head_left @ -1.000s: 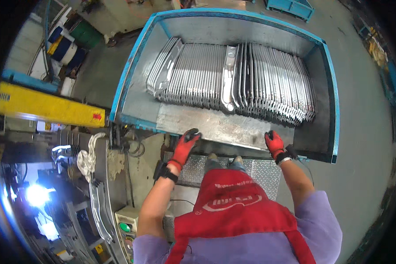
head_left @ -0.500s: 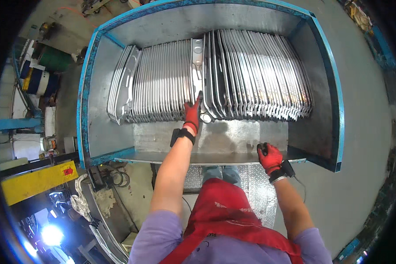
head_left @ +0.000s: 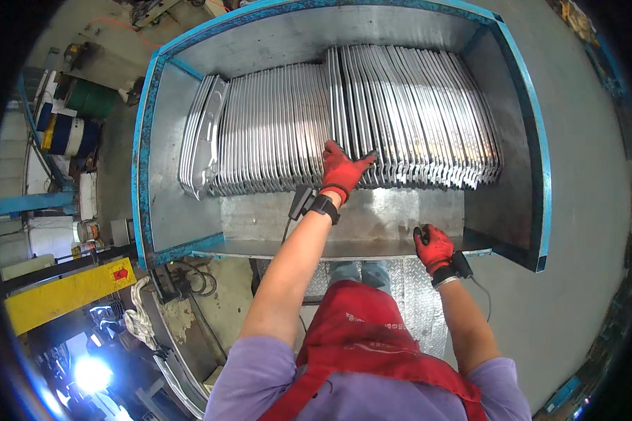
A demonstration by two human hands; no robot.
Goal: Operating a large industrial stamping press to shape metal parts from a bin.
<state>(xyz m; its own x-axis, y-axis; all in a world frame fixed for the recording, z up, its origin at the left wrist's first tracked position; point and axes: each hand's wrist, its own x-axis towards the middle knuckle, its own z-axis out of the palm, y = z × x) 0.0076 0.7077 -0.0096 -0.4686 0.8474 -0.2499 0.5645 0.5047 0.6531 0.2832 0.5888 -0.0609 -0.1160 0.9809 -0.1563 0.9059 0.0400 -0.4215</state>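
Note:
Thin, shiny metal plates (head_left: 270, 126) stand on edge in a long row inside a blue-rimmed metal bin (head_left: 531, 140). Those in the right block (head_left: 414, 116) reach a little higher than the left ones. My left hand (head_left: 343, 170), in a red glove with black fingertips, touches the near ends of the plates where the two blocks meet. Its thumb and fingers are spread apart. At the bin's low front edge (head_left: 372, 250), my right hand (head_left: 434, 247) rests with curled fingers, also red-gloved. Nothing shows in it.
A few plates (head_left: 205, 137) lean at the row's left end, one showing its broad face. Left of the bin are a yellow beam (head_left: 70, 295), drums (head_left: 74, 135) and a bright light (head_left: 93, 375). A treadplate platform (head_left: 423, 309) lies by my feet.
My left hand has moved right along the row and spread its fingers. The slanted plate and dark gap in the middle have closed up into the row. My right hand stays at the front edge.

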